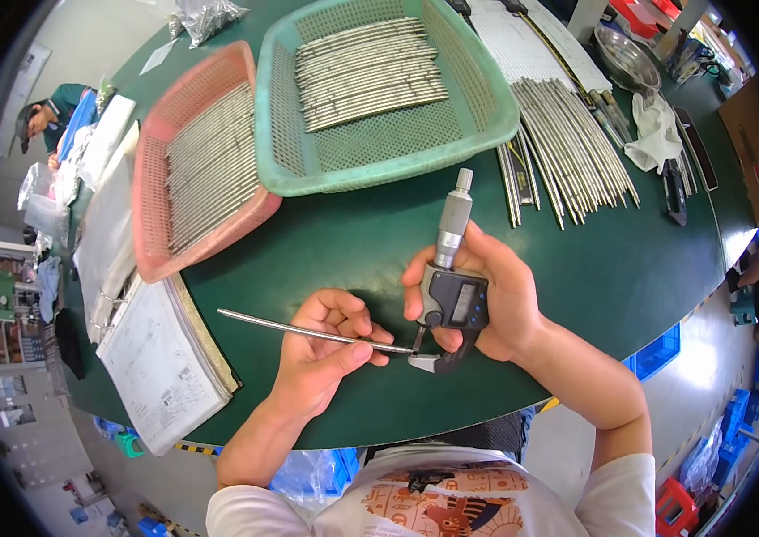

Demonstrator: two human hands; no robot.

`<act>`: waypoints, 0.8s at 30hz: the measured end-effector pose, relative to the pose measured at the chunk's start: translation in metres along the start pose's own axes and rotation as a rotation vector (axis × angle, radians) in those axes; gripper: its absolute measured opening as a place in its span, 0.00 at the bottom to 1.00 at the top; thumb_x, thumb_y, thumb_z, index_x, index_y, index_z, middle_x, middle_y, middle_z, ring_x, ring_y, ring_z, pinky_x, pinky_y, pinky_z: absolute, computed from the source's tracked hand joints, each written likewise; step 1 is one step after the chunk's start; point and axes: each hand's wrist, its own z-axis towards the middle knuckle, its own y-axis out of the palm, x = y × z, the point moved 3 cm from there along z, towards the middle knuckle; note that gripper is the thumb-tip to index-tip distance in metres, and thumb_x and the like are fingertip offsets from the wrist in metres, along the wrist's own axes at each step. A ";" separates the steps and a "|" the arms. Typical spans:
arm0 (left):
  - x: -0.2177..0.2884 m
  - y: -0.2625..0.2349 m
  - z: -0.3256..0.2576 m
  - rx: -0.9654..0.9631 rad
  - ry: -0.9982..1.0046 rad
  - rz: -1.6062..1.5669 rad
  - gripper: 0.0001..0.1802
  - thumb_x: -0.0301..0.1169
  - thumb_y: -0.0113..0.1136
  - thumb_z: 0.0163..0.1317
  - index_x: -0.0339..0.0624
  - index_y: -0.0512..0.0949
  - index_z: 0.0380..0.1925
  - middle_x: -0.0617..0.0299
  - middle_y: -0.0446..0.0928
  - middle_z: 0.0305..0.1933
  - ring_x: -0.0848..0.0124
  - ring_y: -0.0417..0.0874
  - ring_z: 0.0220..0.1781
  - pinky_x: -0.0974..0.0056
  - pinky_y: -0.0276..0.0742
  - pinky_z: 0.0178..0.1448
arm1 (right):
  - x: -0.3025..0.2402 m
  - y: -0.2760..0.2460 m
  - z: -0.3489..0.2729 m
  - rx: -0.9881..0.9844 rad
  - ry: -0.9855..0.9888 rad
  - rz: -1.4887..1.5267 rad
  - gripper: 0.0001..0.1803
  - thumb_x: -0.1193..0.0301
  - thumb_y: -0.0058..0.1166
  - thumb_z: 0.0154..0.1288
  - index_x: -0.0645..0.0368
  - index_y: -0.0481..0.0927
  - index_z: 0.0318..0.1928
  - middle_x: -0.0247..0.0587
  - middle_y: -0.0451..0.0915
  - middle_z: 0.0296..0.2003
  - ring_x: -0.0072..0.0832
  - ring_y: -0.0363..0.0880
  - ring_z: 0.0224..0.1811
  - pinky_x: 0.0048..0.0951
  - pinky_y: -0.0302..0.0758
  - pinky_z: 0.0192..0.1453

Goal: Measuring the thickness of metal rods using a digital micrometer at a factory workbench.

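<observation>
My left hand (325,353) pinches a thin metal rod (259,319) near its right end, between thumb and fingers. The rod slants across, its free end pointing up to the left. In my right hand (503,291) is a digital micrometer (456,300), held upright with its grey thimble at the top. The rod's right end lies in the gap between the micrometer's spindle and anvil. Whether both jaws touch it is too small to tell. My right fingers wrap the dark frame; the thumb and index finger are near the sleeve.
A green basket (379,170) and a pink basket (151,242) hold many rods. Loose rods (567,148) lie at the right, near a white cloth (654,130) and a metal bowl (627,58). An open binder (165,362) rests on the green table (344,242). Another person sits far left.
</observation>
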 end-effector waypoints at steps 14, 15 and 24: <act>0.082 0.052 0.158 0.044 -0.032 -0.321 0.12 0.33 0.39 0.61 0.33 0.67 0.32 0.49 0.71 0.36 0.55 0.75 0.41 0.59 0.77 0.43 | 0.004 -0.004 0.005 -0.047 -0.030 -0.002 0.32 0.47 0.22 0.60 0.65 0.69 0.35 0.48 0.73 0.24 0.27 0.65 0.09 0.24 0.65 0.15; 0.076 0.051 0.180 0.122 -0.026 -0.345 0.12 0.33 0.37 0.61 0.34 0.66 0.32 0.49 0.71 0.34 0.54 0.75 0.39 0.58 0.77 0.43 | 0.004 -0.004 0.004 -0.037 -0.033 -0.003 0.32 0.47 0.22 0.60 0.65 0.69 0.35 0.48 0.73 0.24 0.27 0.65 0.10 0.24 0.65 0.15; 0.058 0.046 0.235 0.547 -0.061 -0.495 0.15 0.28 0.40 0.57 0.30 0.58 0.42 0.46 0.61 0.44 0.47 0.70 0.46 0.49 0.72 0.50 | 0.005 -0.008 -0.002 -0.049 -0.022 -0.004 0.31 0.48 0.23 0.60 0.65 0.68 0.36 0.46 0.73 0.24 0.27 0.64 0.10 0.25 0.64 0.16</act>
